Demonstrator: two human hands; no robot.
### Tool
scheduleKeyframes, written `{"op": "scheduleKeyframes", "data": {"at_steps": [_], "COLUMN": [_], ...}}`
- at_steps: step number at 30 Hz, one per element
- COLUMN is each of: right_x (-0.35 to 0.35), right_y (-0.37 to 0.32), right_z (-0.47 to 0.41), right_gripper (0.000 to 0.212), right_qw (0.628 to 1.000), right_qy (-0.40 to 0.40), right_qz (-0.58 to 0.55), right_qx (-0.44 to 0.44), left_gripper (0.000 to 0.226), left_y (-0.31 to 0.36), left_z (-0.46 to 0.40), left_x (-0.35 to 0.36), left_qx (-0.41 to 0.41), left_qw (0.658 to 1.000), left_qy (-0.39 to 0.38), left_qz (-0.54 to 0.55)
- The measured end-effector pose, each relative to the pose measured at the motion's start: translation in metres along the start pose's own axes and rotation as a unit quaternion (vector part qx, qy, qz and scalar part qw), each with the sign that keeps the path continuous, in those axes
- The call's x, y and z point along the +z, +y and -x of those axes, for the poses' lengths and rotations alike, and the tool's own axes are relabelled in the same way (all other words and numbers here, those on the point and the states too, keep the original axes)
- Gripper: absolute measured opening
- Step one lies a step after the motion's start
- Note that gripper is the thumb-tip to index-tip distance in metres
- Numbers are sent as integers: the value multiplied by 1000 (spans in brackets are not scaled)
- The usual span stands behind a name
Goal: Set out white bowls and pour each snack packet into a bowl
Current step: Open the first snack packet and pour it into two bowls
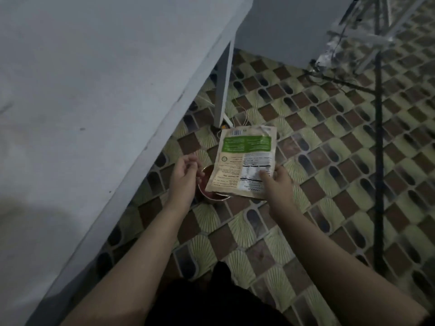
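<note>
A beige snack packet (244, 161) with a green panel and printed label hangs above the floor, its back facing me. My right hand (274, 182) grips its lower right corner, thumb on the label. Under the packet sits a small round bowl (207, 196) with a reddish inside, mostly hidden by the packet. My left hand (186, 170) hovers at the bowl's left rim, fingers loosely curled, holding nothing that I can see. No white bowls are in view.
A white table (82, 102) fills the left half, its edge running diagonally, with a white leg (223, 90) down to the patterned tile floor (329, 161). A metal stand (379, 137) and cables are at the right. My dark clothing shows at the bottom.
</note>
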State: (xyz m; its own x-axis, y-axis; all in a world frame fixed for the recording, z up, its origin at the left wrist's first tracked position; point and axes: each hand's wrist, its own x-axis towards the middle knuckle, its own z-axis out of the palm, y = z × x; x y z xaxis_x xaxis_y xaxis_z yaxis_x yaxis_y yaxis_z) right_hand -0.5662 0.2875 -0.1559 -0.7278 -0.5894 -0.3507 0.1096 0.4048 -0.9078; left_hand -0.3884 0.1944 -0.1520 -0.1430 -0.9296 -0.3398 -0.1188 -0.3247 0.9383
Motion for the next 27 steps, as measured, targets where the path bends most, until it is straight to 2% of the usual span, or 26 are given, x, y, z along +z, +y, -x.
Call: {"op": "scheduleKeyframes", "data": {"at_steps": [3,7,9,13,17,19,22,25,27], "right_x": [14,44,64,106,132,138,148,156,153], "right_y": [46,124,167,243,313,332,336,322,297], "right_z": [-38,-102,-138,-205,-247,-256,-254,-232,-205], "right_gripper": [14,25,27,20,24,34,42,42,34], "right_qw": [994,971,960,945,922,915,915,925,915], "right_qy": [-16,-91,-105,-83,-113,-114,-57,-18,-4], "right_qz": [28,45,33,19,7,-48,-158,-206,-248], "right_qx": [102,217,259,316,370,384,366,320,317], "left_gripper": [20,18,16,16,15,15,15,18,18], "left_y": [-44,-121,-166,-255,-325,-346,-360,-348,-325], "left_z": [-35,-87,-115,-173,-212,-220,-222,-209,-192], "left_x": [18,36,44,56,60,62,64,64,61], "left_qx": [-50,-94,-107,-109,-110,-107,-103,-102,-96], "left_qw": [998,993,990,988,988,989,991,992,993], "left_qy": [9,19,27,36,35,34,34,19,23], "left_qz": [-22,-66,-86,-107,-101,-95,-78,-72,-64]}}
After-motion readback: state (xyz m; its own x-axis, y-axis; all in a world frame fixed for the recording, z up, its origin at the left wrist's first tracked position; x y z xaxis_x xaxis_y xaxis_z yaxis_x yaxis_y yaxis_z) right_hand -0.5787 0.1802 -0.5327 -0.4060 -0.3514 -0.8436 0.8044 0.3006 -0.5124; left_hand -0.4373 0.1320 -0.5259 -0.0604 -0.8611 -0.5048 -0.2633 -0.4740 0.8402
